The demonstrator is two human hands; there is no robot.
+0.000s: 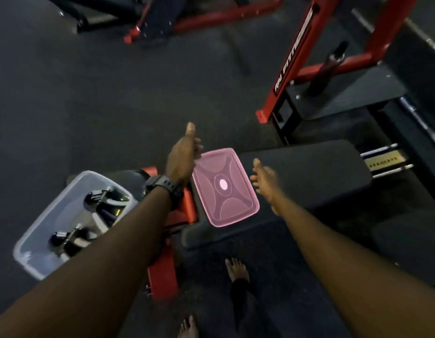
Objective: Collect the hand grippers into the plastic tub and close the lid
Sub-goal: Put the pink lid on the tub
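Observation:
A pink translucent lid (225, 187) lies flat on the black bench pad (309, 172). My left hand (183, 156), with a black watch on its wrist, hovers open at the lid's left far corner. My right hand (265, 182) is open just right of the lid, fingers spread, not touching it. The clear plastic tub (41, 236) stands uncovered at lower left, partly behind my left forearm. Black hand grippers (103, 200) lie inside it, with another hand gripper (65, 239) nearer the front.
The bench's red frame (161, 274) runs between the tub and the pad. A red rack (292, 67) stands at the upper right, more red equipment (211, 18) at the top. My bare feet (236, 269) are on the dark rubber floor below the bench.

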